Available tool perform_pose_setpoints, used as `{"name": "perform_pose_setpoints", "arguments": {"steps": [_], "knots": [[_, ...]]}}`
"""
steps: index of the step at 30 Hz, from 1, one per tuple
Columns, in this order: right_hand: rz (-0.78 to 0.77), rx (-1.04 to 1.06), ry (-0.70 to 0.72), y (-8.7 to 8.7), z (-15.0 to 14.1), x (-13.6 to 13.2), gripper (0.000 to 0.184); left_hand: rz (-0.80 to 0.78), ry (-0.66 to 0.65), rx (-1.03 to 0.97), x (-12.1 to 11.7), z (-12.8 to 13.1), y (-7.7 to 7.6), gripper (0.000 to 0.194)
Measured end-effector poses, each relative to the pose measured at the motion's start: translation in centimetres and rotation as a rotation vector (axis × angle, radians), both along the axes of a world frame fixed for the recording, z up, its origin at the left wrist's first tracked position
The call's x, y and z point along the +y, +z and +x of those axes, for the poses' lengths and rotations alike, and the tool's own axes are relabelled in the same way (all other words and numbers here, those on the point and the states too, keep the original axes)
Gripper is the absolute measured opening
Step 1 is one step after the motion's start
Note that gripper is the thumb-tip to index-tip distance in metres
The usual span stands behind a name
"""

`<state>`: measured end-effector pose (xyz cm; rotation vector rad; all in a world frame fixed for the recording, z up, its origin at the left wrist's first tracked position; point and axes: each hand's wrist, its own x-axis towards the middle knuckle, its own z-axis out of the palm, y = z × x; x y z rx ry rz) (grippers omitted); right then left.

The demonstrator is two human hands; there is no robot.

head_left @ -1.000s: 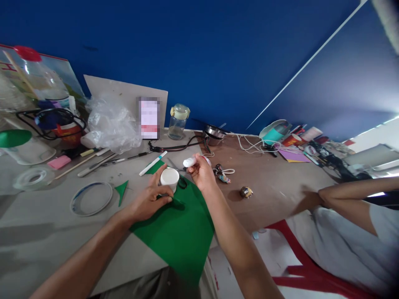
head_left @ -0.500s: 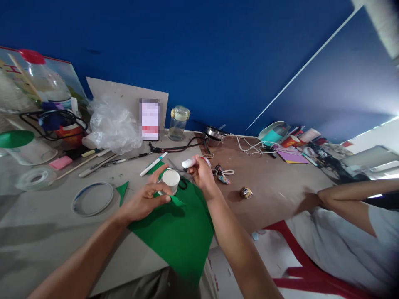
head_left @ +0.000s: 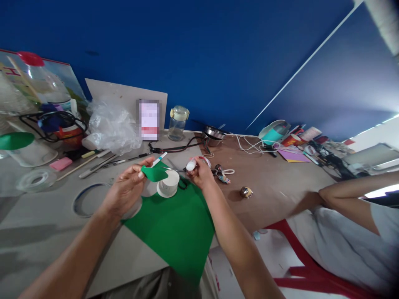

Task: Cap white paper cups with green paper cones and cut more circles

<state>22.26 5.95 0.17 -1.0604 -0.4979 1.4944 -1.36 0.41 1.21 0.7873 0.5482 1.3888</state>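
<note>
My left hand (head_left: 124, 192) is raised above the table and pinches a small green paper piece (head_left: 155, 172) between thumb and fingers. My right hand (head_left: 201, 173) is closed round a small white glue tube (head_left: 190, 165), its tip pointing left toward the paper piece. A white paper cup (head_left: 168, 184) stands upside down on the large green paper sheet (head_left: 174, 228), just below and between both hands. A white marker (head_left: 158, 159) lies behind the green piece.
A tape roll (head_left: 35, 179), a wire ring (head_left: 81, 204), a pink eraser (head_left: 60, 163), a plastic bag (head_left: 112, 123), a glass jar (head_left: 178, 122) and cables (head_left: 177, 147) crowd the table. Another person's arm (head_left: 355, 192) rests at the right. A red plastic chair (head_left: 289, 265) stands below.
My left hand let go of the cup, picked up the small green piece and lifted it. My right hand turned the glue tube toward that piece.
</note>
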Motion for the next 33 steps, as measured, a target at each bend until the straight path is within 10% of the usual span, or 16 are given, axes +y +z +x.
{"name": "perform_pose_setpoints", "arguments": {"steps": [33], "knots": [[-0.046, 0.308, -0.081, 2.3, 0.6, -1.2, 0.032, -0.097, 0.02, -0.014, 0.3, -0.4, 0.1, 0.015]]}}
